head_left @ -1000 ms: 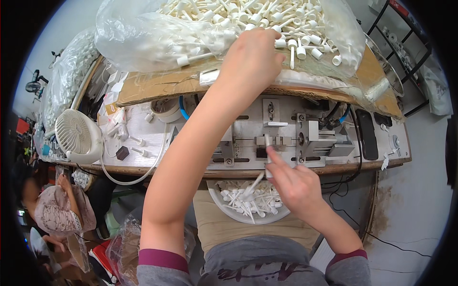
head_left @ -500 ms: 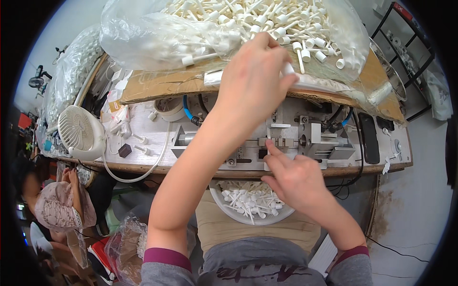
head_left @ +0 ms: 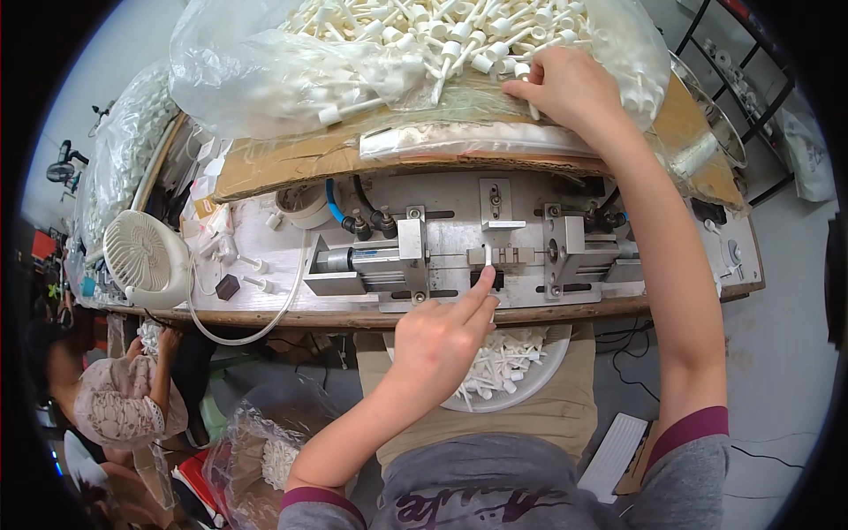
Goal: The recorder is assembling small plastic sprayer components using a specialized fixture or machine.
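My left hand (head_left: 439,340) is at the front of a metal press fixture (head_left: 495,252) on the bench. Its index finger and thumb pinch a small white plastic stick (head_left: 486,257) standing in the fixture's middle slot. My right hand (head_left: 565,87) reaches far up to a clear bag heaped with white capped plastic sticks (head_left: 415,40). Its fingers close on one stick (head_left: 533,108) at the pile's edge. A white bowl (head_left: 539,380) holding several more sticks rests on my lap, below the bench edge.
A small white fan (head_left: 146,259) stands at the bench's left end, with a cable looping beside it. Cardboard (head_left: 283,163) lies under the bag. Another person sits low at the left (head_left: 124,402). More plastic bags (head_left: 265,450) lie near my knees.
My left hand has come down from the pile to the fixture. My right hand has left the fixture and gone up to the pile.
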Tool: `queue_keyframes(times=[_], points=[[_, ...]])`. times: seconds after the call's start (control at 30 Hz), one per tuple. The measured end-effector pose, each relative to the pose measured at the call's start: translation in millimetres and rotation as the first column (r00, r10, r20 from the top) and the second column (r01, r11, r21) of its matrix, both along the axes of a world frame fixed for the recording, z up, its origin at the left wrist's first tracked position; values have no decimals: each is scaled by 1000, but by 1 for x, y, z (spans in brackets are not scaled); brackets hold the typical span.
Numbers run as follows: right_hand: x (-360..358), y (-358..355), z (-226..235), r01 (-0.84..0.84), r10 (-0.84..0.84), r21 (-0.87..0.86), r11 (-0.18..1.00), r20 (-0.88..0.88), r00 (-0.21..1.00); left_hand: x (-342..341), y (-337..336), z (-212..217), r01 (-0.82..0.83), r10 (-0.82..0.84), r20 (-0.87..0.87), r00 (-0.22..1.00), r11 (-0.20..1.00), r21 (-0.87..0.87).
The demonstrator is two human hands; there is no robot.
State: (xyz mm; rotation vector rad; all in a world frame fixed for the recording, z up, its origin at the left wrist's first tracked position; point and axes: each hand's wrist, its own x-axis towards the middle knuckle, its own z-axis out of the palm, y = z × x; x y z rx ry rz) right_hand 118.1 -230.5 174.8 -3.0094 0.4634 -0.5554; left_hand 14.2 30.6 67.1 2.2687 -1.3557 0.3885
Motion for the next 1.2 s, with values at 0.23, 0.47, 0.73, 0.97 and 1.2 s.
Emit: queue_keyframes(times=[0.23,0.47,0.73,0.97,1.2], points=[[-27,-2,-3,-327,288,199,924,202,936,8,-13,-5,-37,36,27,999,998,56],[-106,38,-22,-689,409,325,648,615,675,16,-8,11,33,-29,-88,996,998,46],[-184,77,-76,-558,440,290,778,382,812,113,-39,89,-50,48,-14,999,924,-379],[-187,97,-112,-543,517,87,835,212,830,201,-99,90,-333,347,32,937,919,-210],[-168,98,-108,-527,524,-2,850,118,844,193,-101,94,-358,356,-74,932,933,-24]])
